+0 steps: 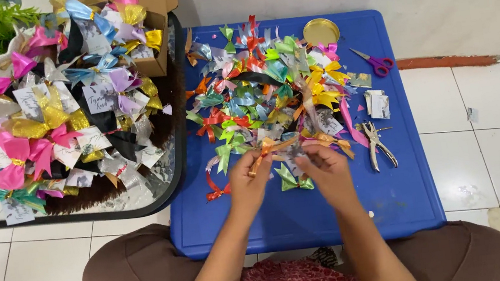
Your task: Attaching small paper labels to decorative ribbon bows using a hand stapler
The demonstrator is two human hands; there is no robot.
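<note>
Now | left hand pinches an orange ribbon bow | right hand closed on its other end | bow held just above blue bench, at near edge of ribbon pile | pliers near right hand
</note>
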